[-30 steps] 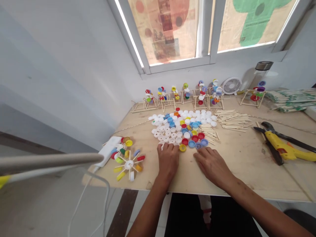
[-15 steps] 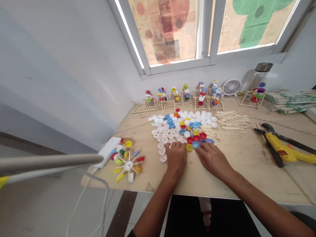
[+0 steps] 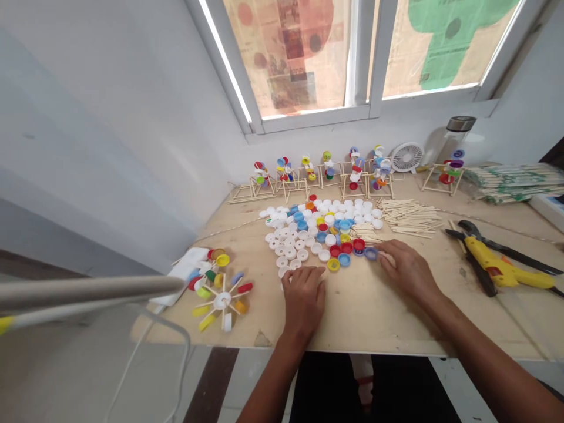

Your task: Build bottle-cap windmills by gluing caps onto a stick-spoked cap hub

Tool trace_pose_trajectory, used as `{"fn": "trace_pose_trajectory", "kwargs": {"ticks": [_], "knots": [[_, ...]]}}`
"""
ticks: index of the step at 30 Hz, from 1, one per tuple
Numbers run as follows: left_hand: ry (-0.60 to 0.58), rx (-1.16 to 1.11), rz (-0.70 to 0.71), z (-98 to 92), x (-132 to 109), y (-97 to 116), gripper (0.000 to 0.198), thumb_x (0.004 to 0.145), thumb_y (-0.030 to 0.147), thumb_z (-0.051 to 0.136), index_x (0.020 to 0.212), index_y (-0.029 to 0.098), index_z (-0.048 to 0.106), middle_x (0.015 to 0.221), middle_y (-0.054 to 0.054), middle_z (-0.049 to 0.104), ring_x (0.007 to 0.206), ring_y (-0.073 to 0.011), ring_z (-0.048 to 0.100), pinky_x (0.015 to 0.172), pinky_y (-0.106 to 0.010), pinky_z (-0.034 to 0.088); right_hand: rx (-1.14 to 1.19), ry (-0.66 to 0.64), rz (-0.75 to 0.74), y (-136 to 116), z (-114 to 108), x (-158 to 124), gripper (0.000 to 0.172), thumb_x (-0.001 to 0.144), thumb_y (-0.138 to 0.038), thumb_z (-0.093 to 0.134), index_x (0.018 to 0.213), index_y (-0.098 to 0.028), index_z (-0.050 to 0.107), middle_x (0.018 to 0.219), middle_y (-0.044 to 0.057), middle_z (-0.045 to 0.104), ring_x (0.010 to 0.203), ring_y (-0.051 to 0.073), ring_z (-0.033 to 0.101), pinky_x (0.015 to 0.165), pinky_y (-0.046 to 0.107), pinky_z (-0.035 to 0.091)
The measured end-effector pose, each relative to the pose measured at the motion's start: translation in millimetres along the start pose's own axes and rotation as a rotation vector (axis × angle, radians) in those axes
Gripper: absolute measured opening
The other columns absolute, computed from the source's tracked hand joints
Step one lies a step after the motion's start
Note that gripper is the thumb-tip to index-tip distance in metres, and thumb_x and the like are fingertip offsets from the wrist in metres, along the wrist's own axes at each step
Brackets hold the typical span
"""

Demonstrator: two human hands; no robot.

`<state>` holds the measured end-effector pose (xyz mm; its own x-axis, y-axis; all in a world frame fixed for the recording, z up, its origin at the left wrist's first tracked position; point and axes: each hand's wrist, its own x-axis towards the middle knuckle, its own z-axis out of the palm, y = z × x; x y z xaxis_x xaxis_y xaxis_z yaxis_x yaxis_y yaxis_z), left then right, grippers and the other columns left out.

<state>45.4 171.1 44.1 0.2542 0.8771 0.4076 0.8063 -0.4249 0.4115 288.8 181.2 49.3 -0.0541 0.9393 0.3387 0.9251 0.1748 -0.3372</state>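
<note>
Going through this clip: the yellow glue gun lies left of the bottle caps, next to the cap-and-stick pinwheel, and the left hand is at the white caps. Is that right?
Not quite. The head view shows the yellow glue gun right of the bottle caps, not left, and away from the cap-and-stick pinwheel. The left hand is at the white caps, as you said.

This is a small craft workshop: a plywood counter (image 3: 379, 320) under a paper-covered window (image 3: 304, 59) carries a yellow hot glue gun (image 3: 489, 261), dark pliers (image 3: 482, 273), bundled wooden sticks (image 3: 506, 185), a spread of plastic bottle caps (image 3: 317, 235) and a row of stick-and-cap models (image 3: 329, 167).
</note>
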Motion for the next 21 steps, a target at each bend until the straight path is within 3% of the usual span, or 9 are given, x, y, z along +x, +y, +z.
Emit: {"fn": "trace_pose_trajectory", "kwargs": {"ticks": [3,6,13,21], "knots": [[0.020,-0.012,0.002,-1.3,-3,1,0.024,0.082,0.012,0.050,0.099,0.022,0.064,0.098,-0.004,0.070,0.097,-0.0220,0.059,0.091,-0.043,0.031,-0.094,-0.054,0.221,18,-5,13,0.029,0.087,-0.028,0.044,0.106,-0.020,0.065,0.109,0.007,0.065,0.091,0.021,0.062,0.074,0.033,0.047],[0.023,-0.021,0.005,-1.4,-1,1,0.024,0.082,0.012,0.050,0.099,0.022,0.064,0.099,-0.005,0.070,0.098,-0.0222,0.059,0.091,-0.043,0.031,-0.140,-0.110,0.317,28,-5,21,0.032,0.086,-0.027,0.044,0.110,-0.018,0.063,0.113,0.009,0.064,0.095,0.023,0.061,0.074,0.033,0.046],[-0.018,-0.013,0.073,6.5,33,17,0.021,0.081,0.016,0.055,0.099,0.024,0.063,0.102,-0.003,0.068,0.099,-0.0231,0.056,0.093,-0.044,0.029,-0.132,-0.173,0.281,35,3,32,0.030,0.081,-0.025,0.051,0.109,-0.017,0.063,0.105,0.009,0.065,0.097,0.023,0.058,0.071,0.029,0.041],[-0.130,0.120,0.222,40.1,79,41,0.014,0.081,0.022,0.057,0.095,0.023,0.062,0.097,-0.004,0.065,0.098,-0.0228,0.053,0.094,-0.045,0.030,-0.099,-0.170,0.232,38,5,37,0.020,0.079,-0.020,0.053,0.096,-0.020,0.064,0.098,0.007,0.063,0.091,0.021,0.056,0.067,0.027,0.036]]}}
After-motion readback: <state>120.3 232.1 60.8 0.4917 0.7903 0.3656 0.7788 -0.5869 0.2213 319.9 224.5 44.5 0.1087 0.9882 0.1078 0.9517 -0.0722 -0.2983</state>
